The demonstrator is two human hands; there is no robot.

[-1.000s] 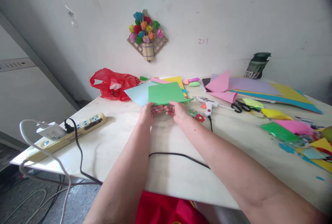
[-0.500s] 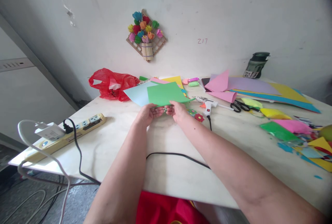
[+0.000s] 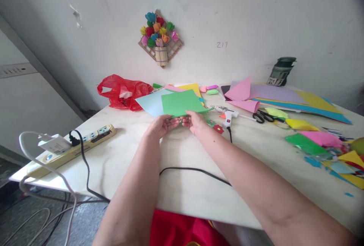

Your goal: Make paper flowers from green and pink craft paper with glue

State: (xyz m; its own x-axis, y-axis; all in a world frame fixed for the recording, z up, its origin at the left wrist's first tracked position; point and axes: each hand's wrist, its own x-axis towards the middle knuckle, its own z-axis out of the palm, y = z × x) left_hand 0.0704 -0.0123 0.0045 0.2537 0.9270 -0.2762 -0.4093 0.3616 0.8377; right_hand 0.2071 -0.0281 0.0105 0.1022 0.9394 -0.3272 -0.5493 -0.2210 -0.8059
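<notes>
A sheet of green craft paper lies over other coloured sheets toward the back of the table. Its near edge looks curled into a narrow roll, and a thin green end pokes out on the right. My left hand grips this edge on the left, thumb on top and fingers beneath. Close beside it, my right hand pinches the same edge the same way. The fingertips of both hands almost meet. Beneath the green sheet, a light blue sheet shows at the left.
Right of my hands are a white glue gun, black scissors and small paper flowers. A red plastic bag sits back left, a power strip front left. A black cord crosses the table before me.
</notes>
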